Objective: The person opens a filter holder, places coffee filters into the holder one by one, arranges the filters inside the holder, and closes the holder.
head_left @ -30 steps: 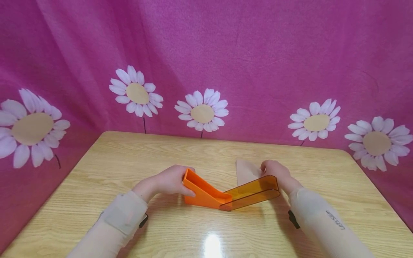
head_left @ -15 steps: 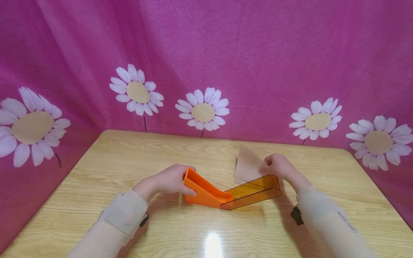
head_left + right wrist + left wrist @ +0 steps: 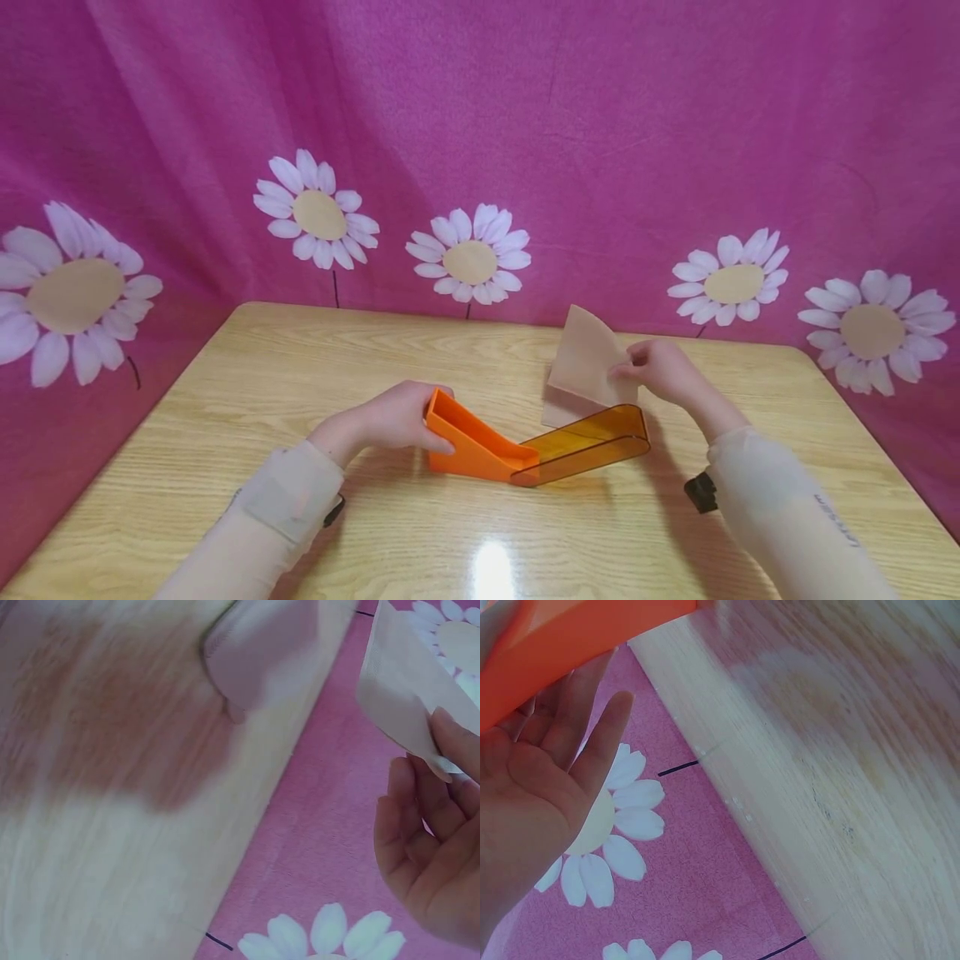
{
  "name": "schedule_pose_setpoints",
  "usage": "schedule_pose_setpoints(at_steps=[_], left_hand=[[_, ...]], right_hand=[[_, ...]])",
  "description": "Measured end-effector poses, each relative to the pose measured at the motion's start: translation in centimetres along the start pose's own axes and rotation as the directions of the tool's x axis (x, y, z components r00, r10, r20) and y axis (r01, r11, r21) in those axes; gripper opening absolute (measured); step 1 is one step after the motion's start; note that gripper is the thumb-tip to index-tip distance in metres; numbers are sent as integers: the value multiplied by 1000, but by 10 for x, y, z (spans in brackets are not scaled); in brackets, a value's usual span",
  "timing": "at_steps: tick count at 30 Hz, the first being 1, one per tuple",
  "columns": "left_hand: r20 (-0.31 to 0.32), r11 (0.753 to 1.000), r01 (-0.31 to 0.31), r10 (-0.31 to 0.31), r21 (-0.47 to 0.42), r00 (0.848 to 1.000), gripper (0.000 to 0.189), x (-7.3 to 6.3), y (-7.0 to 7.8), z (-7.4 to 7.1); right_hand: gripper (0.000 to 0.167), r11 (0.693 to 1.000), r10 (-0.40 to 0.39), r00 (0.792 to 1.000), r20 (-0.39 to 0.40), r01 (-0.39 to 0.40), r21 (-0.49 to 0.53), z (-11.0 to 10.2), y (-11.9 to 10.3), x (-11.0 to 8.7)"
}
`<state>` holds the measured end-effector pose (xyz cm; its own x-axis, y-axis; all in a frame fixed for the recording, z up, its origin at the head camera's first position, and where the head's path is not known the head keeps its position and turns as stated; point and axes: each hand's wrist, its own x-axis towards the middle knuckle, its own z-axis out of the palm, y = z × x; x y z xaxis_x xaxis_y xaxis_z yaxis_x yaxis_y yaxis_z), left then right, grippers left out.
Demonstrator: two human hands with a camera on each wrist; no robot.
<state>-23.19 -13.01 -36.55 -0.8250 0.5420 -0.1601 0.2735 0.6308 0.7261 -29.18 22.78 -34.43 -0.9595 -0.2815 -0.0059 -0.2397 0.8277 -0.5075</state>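
My left hand (image 3: 396, 419) grips the raised left end of an orange plastic holder (image 3: 467, 448), thumb on the near side and fingers behind. A see-through amber lid (image 3: 592, 450) swings out from the holder's right end and slants upward. Beyond that lid, my right hand (image 3: 666, 372) pinches a brown paper coffee filter (image 3: 587, 360) by its right side, between thumb and fingers. More filter paper (image 3: 558, 410) lies on the table below it, partly hidden by the lid. In the right wrist view the held filter (image 3: 405, 686) hangs apart from the paper on the table (image 3: 266, 656).
The wooden table (image 3: 360, 533) has a bright light reflection near its front. A magenta curtain (image 3: 585, 150) with white daisies hangs close behind its far edge and along the sides.
My right hand has moved up and away to the right, lifting the filter off the paper below, which now shows more. The left hand and the orange holder have stayed in place.
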Motion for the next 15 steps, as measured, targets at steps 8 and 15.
schedule_pose_setpoints(at_steps=[8, 15], left_hand=[[1, 1000, -20, 20, 10, 1000, 29, 1, 0, -1], [-1, 1000, -17, 17, 8, 1000, 29, 0, 0, 0]], right_hand=[[21, 998, -51, 997, -65, 53, 24, -9, -10, -3], [13, 996, -75, 992, -97, 79, 37, -17, -30, -8]])
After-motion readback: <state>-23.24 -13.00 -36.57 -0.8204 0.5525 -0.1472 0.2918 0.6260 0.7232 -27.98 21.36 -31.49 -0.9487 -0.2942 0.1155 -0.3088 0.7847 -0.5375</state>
